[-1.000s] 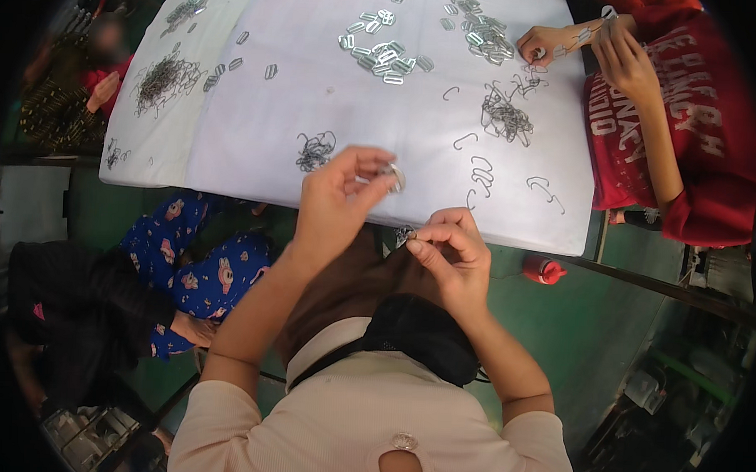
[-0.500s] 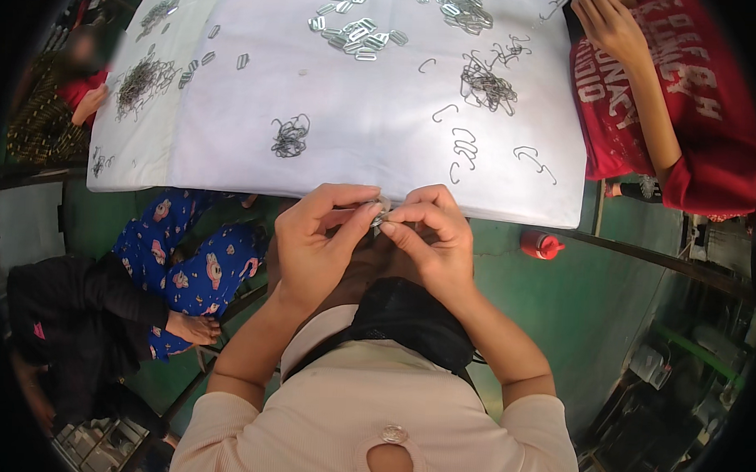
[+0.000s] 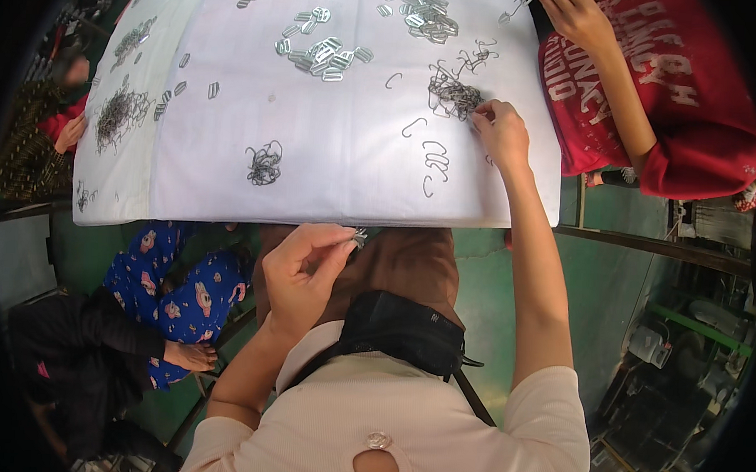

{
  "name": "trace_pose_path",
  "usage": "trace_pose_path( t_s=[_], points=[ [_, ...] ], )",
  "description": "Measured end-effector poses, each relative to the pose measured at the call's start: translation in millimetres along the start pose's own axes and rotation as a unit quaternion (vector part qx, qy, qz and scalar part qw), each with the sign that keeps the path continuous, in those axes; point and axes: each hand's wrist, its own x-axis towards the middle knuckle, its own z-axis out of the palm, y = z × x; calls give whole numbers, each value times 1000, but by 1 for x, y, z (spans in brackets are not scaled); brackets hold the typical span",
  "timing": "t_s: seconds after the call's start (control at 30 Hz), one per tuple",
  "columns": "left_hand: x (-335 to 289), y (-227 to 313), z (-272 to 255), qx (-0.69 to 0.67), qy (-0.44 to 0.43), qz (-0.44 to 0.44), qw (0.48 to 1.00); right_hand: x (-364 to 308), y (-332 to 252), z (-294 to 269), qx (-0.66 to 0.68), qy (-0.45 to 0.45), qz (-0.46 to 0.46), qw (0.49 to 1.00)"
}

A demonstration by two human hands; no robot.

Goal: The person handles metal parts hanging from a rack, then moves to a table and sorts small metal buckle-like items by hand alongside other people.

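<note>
Here, a small tangle of wire hooks lies on the white table, the person's left hand pinches small metal hardware just off its near edge, and, at a larger hook pile, the right hand bends its fingers, whether gripping a hook unclear.

A wide bare lane runs up the middle of the table, passable for a hand, between the small hook tangle at left and the loose hooks at right. Slotted flat pieces partly block its far end. Right grip is at the edge of the big hook tangle; right forearm bars the near right corner. Left grip takes up room by the near edge. Co-worker's hand crowds far right.
</note>
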Motion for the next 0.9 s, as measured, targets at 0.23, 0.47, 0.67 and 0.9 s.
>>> trace_pose_path(
  t_s=[0.23, 0.47, 0.67, 0.9],
  points=[
    [1, 0, -2, -2, -4, 3, 1000, 23, 13, -11, 133, -189, 10, 973],
    [3, 6, 3, -63, 37, -22, 997, -8, -5, -27, 460, -234, 206, 832],
    [1, -2, -1, -68, 12, 3, 998, -119, -111, -49, 575, -296, 80, 758],
    [-2, 2, 4, -49, 25, 31, 998, -143, -127, -31, 584, -227, 73, 776]
  ],
)
